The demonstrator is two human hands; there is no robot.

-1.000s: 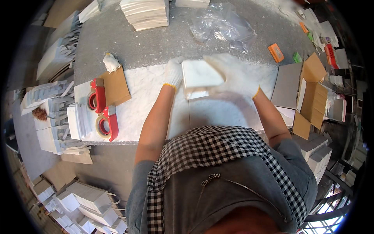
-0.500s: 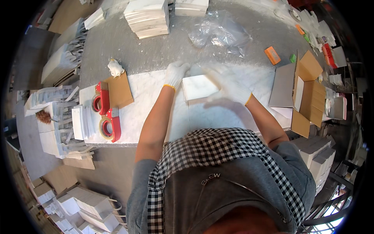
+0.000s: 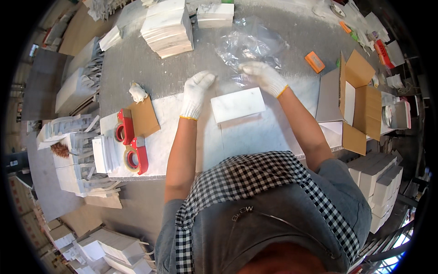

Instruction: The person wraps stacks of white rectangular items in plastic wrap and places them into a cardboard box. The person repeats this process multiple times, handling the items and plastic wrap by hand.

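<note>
A white, grey-veined marble tile [image 3: 238,104] lies on the marble slab in front of me, perhaps several tiles stacked, for its near edge looks thick. Both hands wear white knitted gloves with yellow cuffs and are off the tile. To its upper left is my left hand [image 3: 197,93], open, its fingers loosely bent and nothing visible in them. Beyond the tile my right hand [image 3: 264,78] is open too, fingers stretched leftward over the lower edge of a crumpled clear plastic bag [image 3: 251,43]. Whether those fingertips touch the plastic is unclear.
Two red tape dispensers [image 3: 136,157] and a cardboard piece [image 3: 145,118] lie at left. An open cardboard box [image 3: 367,112] stands at right, near an orange block [image 3: 315,62]. Tall tile stacks [image 3: 168,29] stand at the back.
Both hands have come off the tile. The right has moved away from me toward the plastic bag, the left slightly leftward. The tile now lies free; the whole view has shifted a little.
</note>
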